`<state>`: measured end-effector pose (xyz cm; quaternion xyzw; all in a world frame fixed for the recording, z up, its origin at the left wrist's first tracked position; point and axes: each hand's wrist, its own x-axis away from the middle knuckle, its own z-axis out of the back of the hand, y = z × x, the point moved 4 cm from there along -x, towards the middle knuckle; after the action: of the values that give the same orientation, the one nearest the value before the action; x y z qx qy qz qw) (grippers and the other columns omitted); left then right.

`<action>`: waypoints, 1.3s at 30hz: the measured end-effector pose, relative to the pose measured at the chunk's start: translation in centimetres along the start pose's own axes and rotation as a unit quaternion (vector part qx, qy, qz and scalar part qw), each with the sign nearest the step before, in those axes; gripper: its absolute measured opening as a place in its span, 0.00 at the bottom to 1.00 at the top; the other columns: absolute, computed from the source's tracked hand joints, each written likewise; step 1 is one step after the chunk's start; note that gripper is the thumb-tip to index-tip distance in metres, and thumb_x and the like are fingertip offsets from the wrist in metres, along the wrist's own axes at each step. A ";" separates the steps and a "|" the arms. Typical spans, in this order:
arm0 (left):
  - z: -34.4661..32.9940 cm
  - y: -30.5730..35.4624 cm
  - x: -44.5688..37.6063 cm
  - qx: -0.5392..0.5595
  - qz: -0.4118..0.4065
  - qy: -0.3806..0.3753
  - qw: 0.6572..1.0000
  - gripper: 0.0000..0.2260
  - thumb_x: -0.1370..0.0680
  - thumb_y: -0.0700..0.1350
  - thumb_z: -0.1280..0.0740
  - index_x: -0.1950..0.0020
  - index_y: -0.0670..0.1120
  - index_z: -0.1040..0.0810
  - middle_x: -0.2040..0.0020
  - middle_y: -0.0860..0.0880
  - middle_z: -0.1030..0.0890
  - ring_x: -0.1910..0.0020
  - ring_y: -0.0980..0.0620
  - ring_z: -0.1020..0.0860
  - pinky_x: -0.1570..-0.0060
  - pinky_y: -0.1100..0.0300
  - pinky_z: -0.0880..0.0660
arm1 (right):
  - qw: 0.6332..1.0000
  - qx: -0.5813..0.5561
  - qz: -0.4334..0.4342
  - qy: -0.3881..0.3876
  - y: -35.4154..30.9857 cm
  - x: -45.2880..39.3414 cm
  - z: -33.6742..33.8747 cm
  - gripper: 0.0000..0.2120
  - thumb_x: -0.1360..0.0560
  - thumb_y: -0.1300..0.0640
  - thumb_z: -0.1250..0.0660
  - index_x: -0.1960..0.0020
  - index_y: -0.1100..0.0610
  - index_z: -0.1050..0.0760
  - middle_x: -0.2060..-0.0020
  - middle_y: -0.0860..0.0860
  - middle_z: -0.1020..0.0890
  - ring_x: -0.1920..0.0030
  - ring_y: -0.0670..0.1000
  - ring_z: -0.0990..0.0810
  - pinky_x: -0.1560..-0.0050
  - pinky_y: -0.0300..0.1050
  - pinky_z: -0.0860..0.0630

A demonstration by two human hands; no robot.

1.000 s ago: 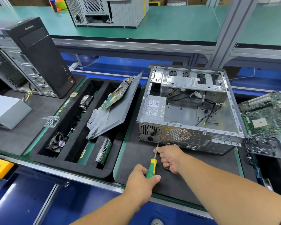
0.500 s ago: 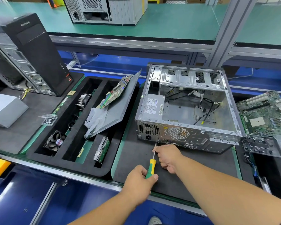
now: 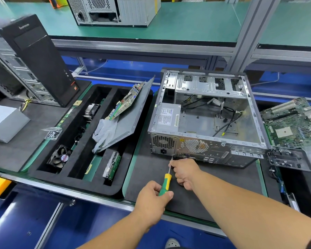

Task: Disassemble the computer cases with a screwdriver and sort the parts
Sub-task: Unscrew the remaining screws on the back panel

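Fingers (image 3: 174,165) on screwdriver (image 3: 166,180) at case (image 3: 205,137) edge.

Your left hand (image 3: 152,197) covers the lower end of the screwdriver (image 3: 165,183) handle, and your right hand (image 3: 185,172) hides part of its shaft, so you cannot tell which screw the tip meets. The circuit board (image 3: 294,123) on your right is cut off by the edge. The label on the power supply (image 3: 168,116) is too small to read.
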<state>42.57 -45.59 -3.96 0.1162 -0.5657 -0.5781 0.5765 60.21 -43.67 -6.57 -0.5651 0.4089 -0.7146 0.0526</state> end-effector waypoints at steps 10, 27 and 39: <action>0.3 -0.2 0.0 -0.024 -0.012 0.002 1.000 0.14 0.26 0.51 0.22 0.52 0.49 0.24 0.60 0.48 0.19 0.67 0.55 0.26 0.64 0.59 0.24 | 1.000 0.000 0.000 0.002 -0.1 0.4 0.1 0.08 0.19 0.60 0.37 0.55 0.59 0.21 0.75 0.50 0.37 0.76 0.48 0.46 0.72 0.39 0.50; 0.7 0.2 0.1 0.018 0.038 -0.046 0.998 0.09 0.16 0.48 0.34 0.48 0.43 0.20 0.57 0.46 0.17 0.68 0.53 0.19 0.67 0.59 0.23 | 0.999 -0.001 -0.030 -0.033 0.1 -0.3 -0.1 0.09 0.18 0.57 0.37 0.57 0.55 0.27 0.76 0.48 0.40 0.79 0.46 0.47 0.73 0.38 0.53; -0.6 -0.4 0.3 0.184 0.127 -0.124 0.967 0.14 0.11 0.47 0.45 0.38 0.40 0.24 0.57 0.41 0.15 0.67 0.50 0.20 0.70 0.60 0.29 | 1.000 0.003 -0.001 -0.015 0.1 -0.4 -0.1 0.08 0.19 0.53 0.32 0.52 0.57 0.25 0.77 0.48 0.38 0.79 0.46 0.46 0.75 0.37 0.51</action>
<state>42.73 -46.24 -4.29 0.0752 -0.7397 -0.3961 0.5388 60.22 -43.46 -6.91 -0.5757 0.4057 -0.7074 0.0600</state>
